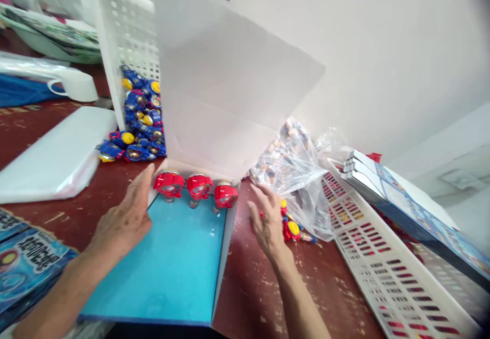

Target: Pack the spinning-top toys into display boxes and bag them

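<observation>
A shallow box with a blue inside (179, 262) lies in front of me, its white lid (229, 83) standing up at the back. Three red toy spinning-top launchers, or similar round toys (199, 187), sit in a row along its far edge. My left hand (128, 216) is at the box's left side, fingers stretched out and holding nothing. To the right of the box, my right hand (268, 221) hovers over or rests on the table with its fingers apart. Just beyond it are red and blue toys with yellow discs (293, 229), partly hidden by the hand.
Blue toys (140, 119) spill from a tipped white basket (109, 38) at the left. A clear plastic bag (294, 160) of small parts lies behind my right hand. On the right, printed boxes (406, 196) rest on a white slatted basket (383, 272). A white mug (78, 86) stands far left.
</observation>
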Motion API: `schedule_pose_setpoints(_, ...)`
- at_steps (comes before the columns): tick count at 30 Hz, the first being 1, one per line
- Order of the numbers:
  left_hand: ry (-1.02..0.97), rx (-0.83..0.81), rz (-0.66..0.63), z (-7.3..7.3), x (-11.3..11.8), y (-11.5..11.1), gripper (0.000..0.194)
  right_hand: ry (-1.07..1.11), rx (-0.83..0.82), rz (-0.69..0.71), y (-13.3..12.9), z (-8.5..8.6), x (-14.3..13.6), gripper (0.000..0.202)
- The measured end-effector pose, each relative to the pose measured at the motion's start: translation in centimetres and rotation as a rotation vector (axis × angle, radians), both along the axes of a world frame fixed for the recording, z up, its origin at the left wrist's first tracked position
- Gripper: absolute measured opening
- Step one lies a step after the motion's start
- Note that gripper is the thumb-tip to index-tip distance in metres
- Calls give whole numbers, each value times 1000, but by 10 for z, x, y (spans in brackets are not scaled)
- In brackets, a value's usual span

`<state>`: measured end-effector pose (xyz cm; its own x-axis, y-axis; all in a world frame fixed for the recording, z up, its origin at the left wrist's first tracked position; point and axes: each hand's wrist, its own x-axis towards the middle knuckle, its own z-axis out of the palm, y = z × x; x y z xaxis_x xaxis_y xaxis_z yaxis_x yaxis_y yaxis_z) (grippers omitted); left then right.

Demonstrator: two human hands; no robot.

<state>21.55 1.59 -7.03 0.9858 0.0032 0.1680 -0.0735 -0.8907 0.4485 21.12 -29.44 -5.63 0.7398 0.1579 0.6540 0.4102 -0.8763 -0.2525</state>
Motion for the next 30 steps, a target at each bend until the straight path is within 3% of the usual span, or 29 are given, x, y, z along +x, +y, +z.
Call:
schedule_pose_setpoints(2, -18, -55, 45, -7, 0, 7, 86, 21, -22, -123, -48, -17, -15, 37)
schedule_pose_setpoints(6, -146, -181, 56, -12, -2, 2, 81, 228, -179, -411, -133, -60, -51, 63)
schedule_pose_setpoints(10, -397, -218, 76, 5, -15, -16, 72, 273, -156, -367, -155, -85, -69, 62)
schedule_pose_setpoints(14, -557, -276, 48, 16, -44, -37, 64, 224, -23, -355, -136, -74, -67, 62)
schedule_pose_setpoints(17, -412, -494, -124, 10, -66, -64, 54, 239, 394, -322, -105, -46, -68, 60)
schedule_pose_setpoints(20, -204, -577, -322, 3, -79, -96, 51, 312, 943, -61, -60, -11, -75, 49)
schedule_pose_setpoints(22, -108, -575, -450, 3, -81, -112, 55, 368, 1144, 204, -30, 9, -80, 50)
schedule_pose_setpoints(25, 39, -625, -620, 8, -77, -119, 40, 518, 1163, 432, 1, 30, -87, 54)
schedule_pose_setpoints(28, 103, -664, -586, 8, -74, -109, 30, 657, 912, 375, 14, 38, -86, 52)
schedule_pose_setpoints(30, 71, -635, -541, 6, -74, -98, 29, 624, 733, 318, 22, 38, -79, 51)
